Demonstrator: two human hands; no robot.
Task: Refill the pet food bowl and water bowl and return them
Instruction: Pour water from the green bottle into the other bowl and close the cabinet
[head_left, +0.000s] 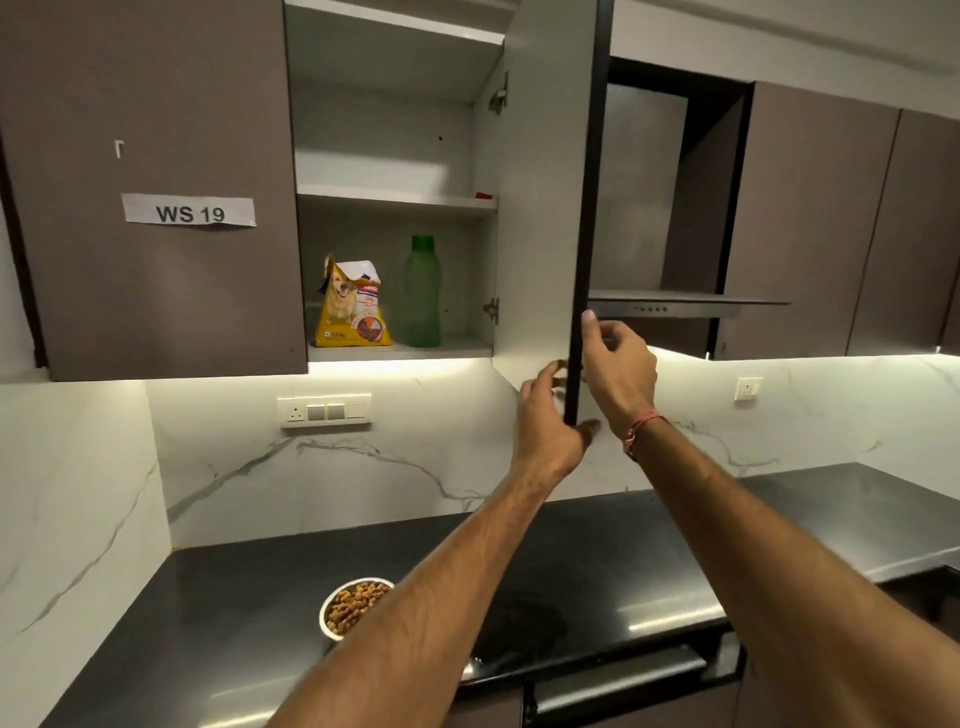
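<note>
A steel food bowl (328, 613) full of brown kibble sits on the dark counter, partly hidden by my left forearm. In the open wall cabinet, a yellow pet food bag (353, 306) stands on the bottom shelf beside a green water bottle (423, 293). The cabinet door (545, 208) stands open, edge-on to me. My left hand (545, 426) grips the door's lower edge from the inner side. My right hand (615, 371) holds the same edge from the outer side. No water bowl is in view.
The black counter (675, 545) runs to the right along a marble backsplash with a switch panel (324, 410). A range hood (685, 304) hangs right of the open door. The upper cabinet shelves (395, 197) hold almost nothing. A closed door labelled WS 19 (189, 212) is on the left.
</note>
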